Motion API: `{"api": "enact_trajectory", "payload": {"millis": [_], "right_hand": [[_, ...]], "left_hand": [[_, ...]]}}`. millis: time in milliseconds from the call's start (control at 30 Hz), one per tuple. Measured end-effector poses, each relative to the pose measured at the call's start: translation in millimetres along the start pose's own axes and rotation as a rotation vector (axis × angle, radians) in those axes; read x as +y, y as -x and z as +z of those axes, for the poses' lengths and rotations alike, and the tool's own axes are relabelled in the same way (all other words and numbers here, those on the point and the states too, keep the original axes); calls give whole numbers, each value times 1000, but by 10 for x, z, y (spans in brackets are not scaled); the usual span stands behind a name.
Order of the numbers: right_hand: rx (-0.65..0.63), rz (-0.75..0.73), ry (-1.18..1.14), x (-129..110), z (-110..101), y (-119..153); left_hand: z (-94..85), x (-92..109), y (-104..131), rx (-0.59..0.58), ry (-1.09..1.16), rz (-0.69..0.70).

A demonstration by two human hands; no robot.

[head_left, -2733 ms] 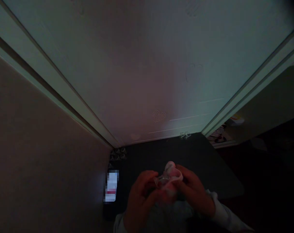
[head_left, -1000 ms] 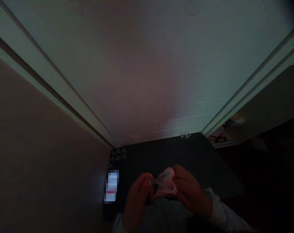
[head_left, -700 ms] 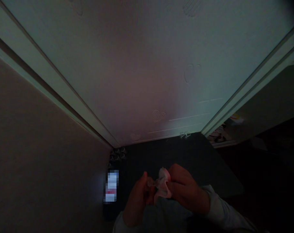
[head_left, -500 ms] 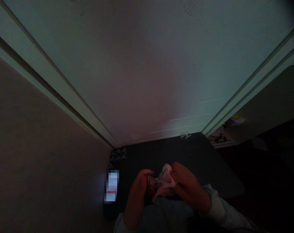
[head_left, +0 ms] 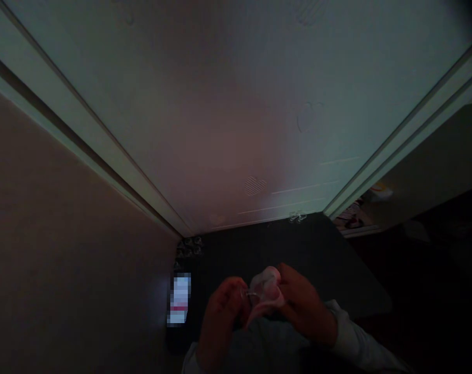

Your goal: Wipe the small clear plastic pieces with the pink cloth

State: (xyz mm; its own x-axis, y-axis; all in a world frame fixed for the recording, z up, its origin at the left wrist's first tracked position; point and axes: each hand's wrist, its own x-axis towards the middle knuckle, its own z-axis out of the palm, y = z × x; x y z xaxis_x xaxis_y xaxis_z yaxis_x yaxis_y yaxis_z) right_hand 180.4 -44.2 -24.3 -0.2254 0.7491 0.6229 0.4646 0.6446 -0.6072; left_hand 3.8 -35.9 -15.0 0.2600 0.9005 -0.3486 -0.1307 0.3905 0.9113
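Observation:
My left hand (head_left: 227, 301) is closed on the foot of a small clear stemmed glass (head_left: 251, 294). Only its foot and stem show. The bowl end is hidden in a pale pink cloth (head_left: 266, 293). On the other side, my right hand (head_left: 298, 298) grips this cloth, its fingers bent round the folds and partly covered. Both hands are close to my body, over the near edge of a dark table (head_left: 236, 249).
Several small glasses (head_left: 189, 246) stand at the table's back left corner. More clear glassware (head_left: 297, 216) lies by the white door panel (head_left: 220, 130). A lit, blurred-out screen (head_left: 179, 298) is at the left edge, beside a wall (head_left: 83, 249).
My left fingers have curled more closely over the glass foot. The cloth has shifted and spread around the glass, its opening now turned more toward the left hand.

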Motion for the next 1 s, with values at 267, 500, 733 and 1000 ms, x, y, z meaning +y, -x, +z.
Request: {"api": "enact_trajectory", "payload": {"millis": [267, 500, 733, 1000], "right_hand": [[74, -141, 133, 53, 17, -6], [105, 98, -47, 41, 42, 42], [171, 312, -211, 8, 168, 147], [160, 525, -397, 3, 250, 206]], "left_hand": [[12, -51, -70, -68, -71, -73], [17, -99, -64, -99, 27, -73], [68, -16, -69, -5, -95, -51], [107, -10, -65, 43, -184, 10]]}}
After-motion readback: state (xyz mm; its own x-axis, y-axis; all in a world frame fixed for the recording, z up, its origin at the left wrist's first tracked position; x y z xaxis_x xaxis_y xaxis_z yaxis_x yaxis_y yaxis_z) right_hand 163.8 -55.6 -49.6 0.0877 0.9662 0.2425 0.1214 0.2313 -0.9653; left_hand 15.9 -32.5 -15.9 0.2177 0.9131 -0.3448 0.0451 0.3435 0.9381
